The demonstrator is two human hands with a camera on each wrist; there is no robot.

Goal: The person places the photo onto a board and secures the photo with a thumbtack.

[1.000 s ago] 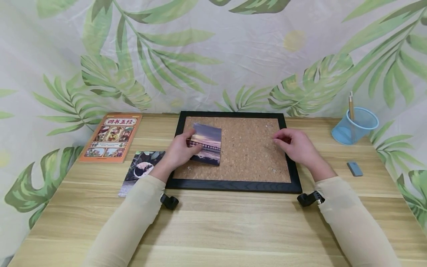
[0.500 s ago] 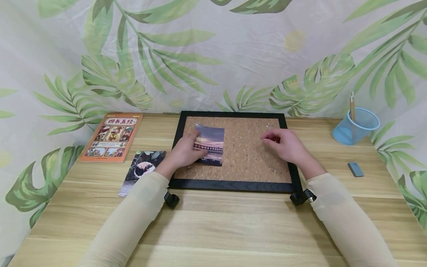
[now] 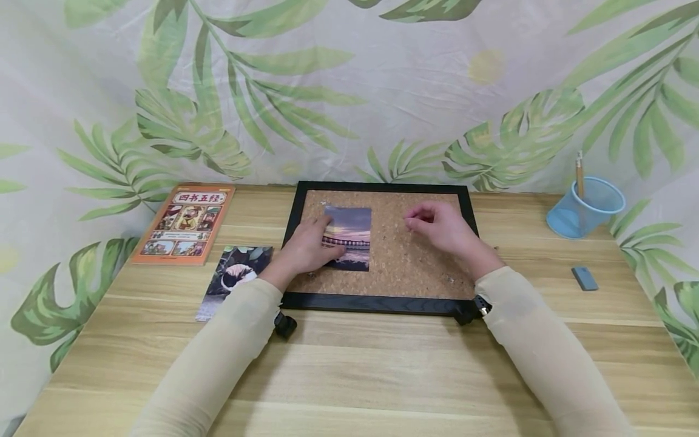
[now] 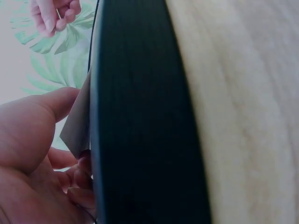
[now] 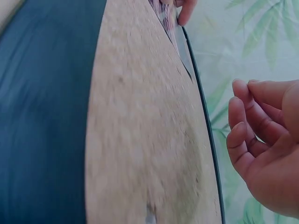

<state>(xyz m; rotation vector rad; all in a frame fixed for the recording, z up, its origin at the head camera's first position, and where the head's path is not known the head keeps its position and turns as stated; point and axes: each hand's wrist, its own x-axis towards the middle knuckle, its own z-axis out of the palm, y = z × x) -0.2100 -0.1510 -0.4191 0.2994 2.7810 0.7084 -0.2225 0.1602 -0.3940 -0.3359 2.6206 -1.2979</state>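
Observation:
My left hand (image 3: 308, 246) holds a sunset pier photo (image 3: 357, 227) over the left part of a black-framed corkboard (image 3: 398, 282). Its thumb lies across the picture's face. In the left wrist view the photo (image 4: 77, 123) shows from its edge, between thumb and fingers, close to the board. Above the middle of the cork is my right hand (image 3: 439, 227), thumb and index fingertips pressed together. A tiny pale pin (image 4: 58, 14) shows at those fingertips in the left wrist view. Clear pushpins (image 3: 449, 280) stick in the cork near its corners.
Left of the board lies a second photo (image 3: 235, 273) of a black-and-white animal, partly behind my left forearm. An orange comic book (image 3: 185, 224) is farther back. At right stand a blue mesh cup (image 3: 581, 212) with a pencil (image 3: 580, 176) and a grey-blue eraser (image 3: 585, 278).
The pier photo has shifted slightly right and straightened, lying squarer to the board. My right hand has moved left across the cork towards it, its fingertips still pinched.

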